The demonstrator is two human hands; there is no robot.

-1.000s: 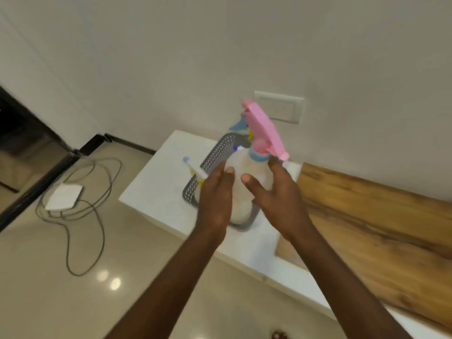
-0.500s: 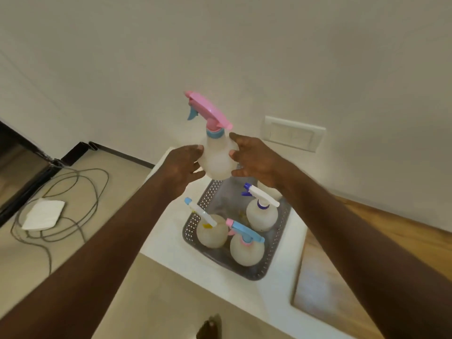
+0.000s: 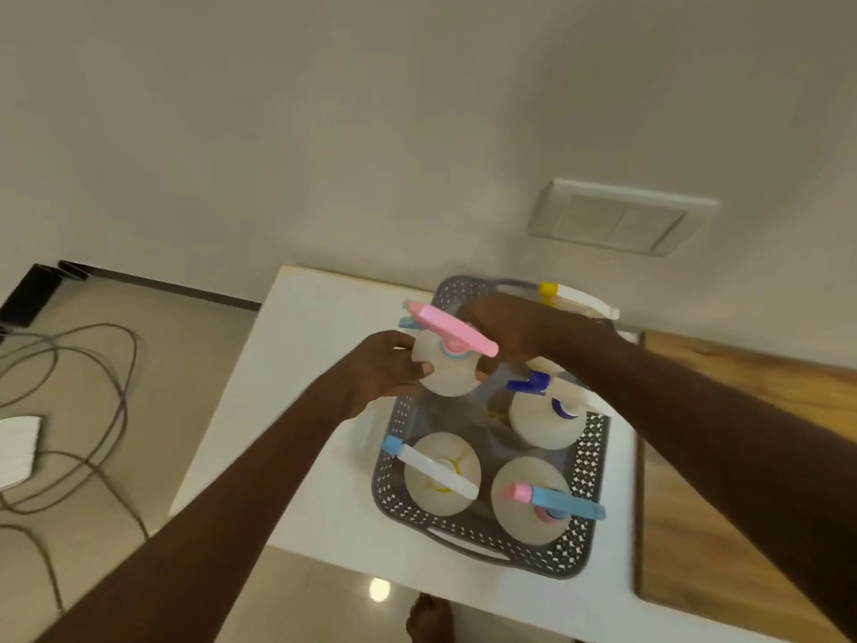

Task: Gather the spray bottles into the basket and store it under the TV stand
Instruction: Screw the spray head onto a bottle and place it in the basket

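Observation:
A grey perforated basket [image 3: 585, 519] sits on the white stand top [image 3: 306, 410]. Both hands hold a white spray bottle with a pink head [image 3: 450, 364] over the basket's far left corner: my left hand [image 3: 387, 364] grips its left side, my right hand [image 3: 514, 331] its right side. Inside the basket stand a bottle with a white head and blue tip [image 3: 440, 473], one with a blue head and pink tip [image 3: 533, 501], and one with a purple trigger [image 3: 547, 417]. A bottle with a yellow and white head [image 3: 577, 297] shows behind my right hand, mostly hidden.
A wooden panel [image 3: 723, 457] adjoins the white top on the right. A wall switch plate [image 3: 621, 220] is above the basket. Grey cables [image 3: 83, 410] and a white box [image 3: 16, 450] lie on the tiled floor at left. A foot [image 3: 429, 619] shows below the stand's edge.
Both hands have brought the pink-headed bottle down from above into the basket's far left corner. The view has tilted downward and moved closer to the basket.

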